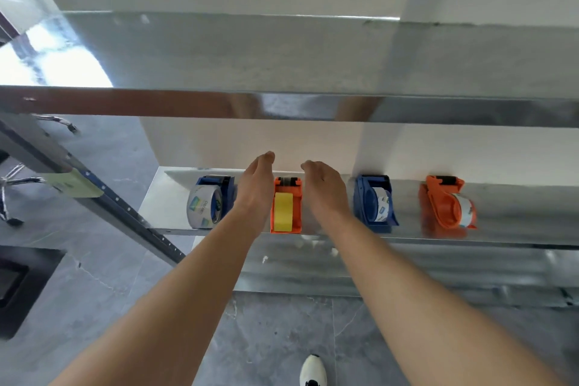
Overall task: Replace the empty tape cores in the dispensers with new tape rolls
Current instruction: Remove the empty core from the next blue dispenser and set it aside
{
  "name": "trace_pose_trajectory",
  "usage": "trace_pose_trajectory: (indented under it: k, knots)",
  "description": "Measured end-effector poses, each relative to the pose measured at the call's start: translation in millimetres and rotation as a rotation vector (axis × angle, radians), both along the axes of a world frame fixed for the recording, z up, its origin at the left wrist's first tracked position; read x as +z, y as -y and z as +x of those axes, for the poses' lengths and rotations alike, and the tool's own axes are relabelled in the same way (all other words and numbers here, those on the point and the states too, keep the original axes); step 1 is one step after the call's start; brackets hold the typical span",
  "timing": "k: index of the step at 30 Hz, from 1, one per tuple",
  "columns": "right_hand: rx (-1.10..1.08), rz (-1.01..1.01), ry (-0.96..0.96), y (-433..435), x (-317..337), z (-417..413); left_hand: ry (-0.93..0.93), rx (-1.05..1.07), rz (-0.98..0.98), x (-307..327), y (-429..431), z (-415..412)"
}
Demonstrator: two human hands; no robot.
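We look down on a metal rack: an upper shelf (282, 56) crosses the top of the view, and below it a lower shelf (169, 197) carries the four dispensers in a row along the wall. Grey tiled floor (275, 338) lies under and to the left of it.

Our two bare arms reach over the lower shelf's front edge. The left hand (255, 188) and right hand (326, 191) hang on either side of the middle orange dispenser (286, 226), fingers loosely curved and holding nothing. We cannot tell whether either hand touches it.

The left blue dispenser (224, 188) stands near the shelf's left end, just beside our left hand, with a clear roll (203, 207) in it. The middle orange dispenser runs from the back edge to the front edge and holds a yellow roll (283, 211). Just right of our right hand is the right blue dispenser (365, 204) with a white printed roll (383, 204). Further right, apart from it, the right orange dispenser (438, 204) lies tilted with a clear-looking roll (466, 207).

A white shoe (313, 370) shows on the floor at the bottom edge.
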State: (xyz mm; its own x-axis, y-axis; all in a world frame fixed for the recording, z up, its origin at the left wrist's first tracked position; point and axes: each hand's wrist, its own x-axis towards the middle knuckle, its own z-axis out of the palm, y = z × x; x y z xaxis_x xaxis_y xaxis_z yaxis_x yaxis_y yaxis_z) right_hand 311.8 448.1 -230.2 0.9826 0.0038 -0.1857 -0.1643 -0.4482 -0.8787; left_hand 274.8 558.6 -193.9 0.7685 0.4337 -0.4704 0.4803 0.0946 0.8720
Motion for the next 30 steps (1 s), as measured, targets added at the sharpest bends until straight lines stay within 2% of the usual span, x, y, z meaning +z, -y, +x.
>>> trace_pose_trajectory:
  k: [7, 18, 30]
  knots:
    - [-0.081, 0.053, 0.035, 2, 35, -37, 0.09, -0.15, -0.036, 13, 2, -20]
    - [-0.166, 0.096, 0.048, 29, 57, -74, 0.09, -0.249, -0.095, 26, 26, -45]
    - [-0.18, 0.145, 0.001, 112, 48, -58, 0.038, -0.204, -0.136, 16, 104, -32]
